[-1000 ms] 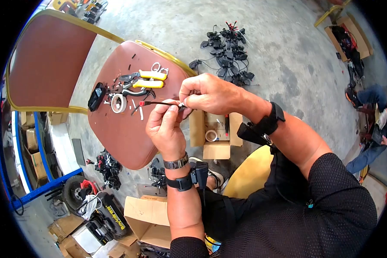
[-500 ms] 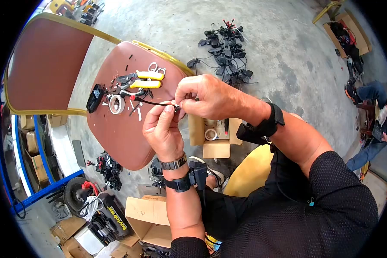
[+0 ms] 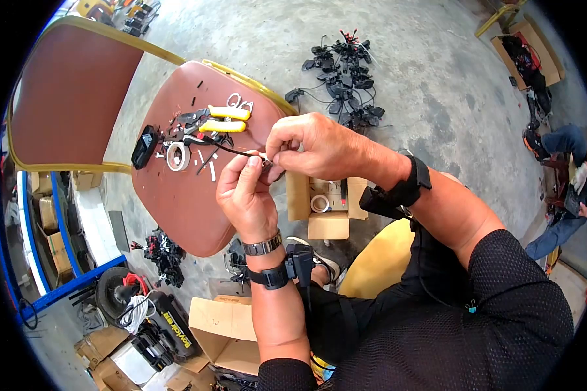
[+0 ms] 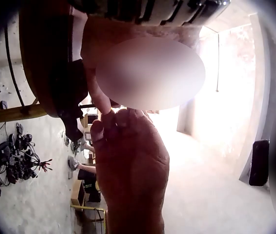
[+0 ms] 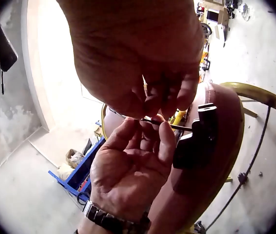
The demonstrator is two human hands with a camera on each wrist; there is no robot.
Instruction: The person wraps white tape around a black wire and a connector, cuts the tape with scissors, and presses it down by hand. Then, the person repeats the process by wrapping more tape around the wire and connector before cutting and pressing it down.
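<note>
L hand, palm up, holds a thin black cable w/ a red tip btwn thumb and fingertips, closed w/ hardly a gap. R hand, fingers curled, pinches at the cable's near end, thumb and index pressed together right beside the L fingertips — exact bit btwn them too small to tell. Cable's red end sticks out left of the grip, over the brown padded chair seat. Up-left of the grip on the seat: yellow-handled metal pliers, a white tape roll and, farther left, a black oblong case — plus scattered white and black scraps. Just below-right of the grip, an open cardboard box; above-right, on the floor, a cluster of black cabled parts.
</note>
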